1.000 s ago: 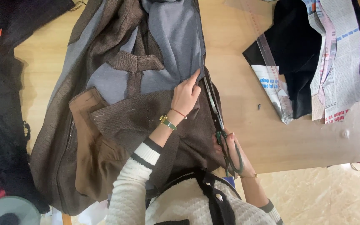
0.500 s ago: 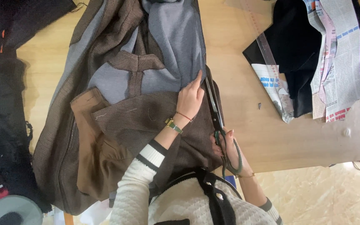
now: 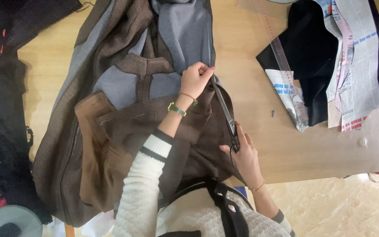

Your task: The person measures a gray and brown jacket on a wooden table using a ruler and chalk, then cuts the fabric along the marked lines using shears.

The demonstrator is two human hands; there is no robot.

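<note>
Overhead, a wooden worktable [image 3: 251,52] carries a large brown and grey garment [image 3: 128,114] spread lining-up across its left half, with a heap of black fabric [image 3: 1,131] at the table's left edge and dark cloth pieces laid under newspaper pattern strips [image 3: 352,66] at the upper right. A clear ruler [image 3: 281,57] lies slanted beside those pieces. The person's left hand [image 3: 195,79], with a watch and a thin bracelet at the wrist, pinches the garment's right edge with fingers pressed together, lifting it slightly. The right hand [image 3: 244,156] is curled through the handles of long tailor's scissors [image 3: 225,112], whose blades run along that same edge between the two hands; whether the blades are parted or closed is hard to tell from this angle. Cutting cleanly here appears to call for keeping the cloth taut from the pinch down to the blades, holding the lower blade low against the table, and taking long, steady strokes. A small dark scrap [image 3: 273,113] sits on bare wood just right of the scissors.
</note>
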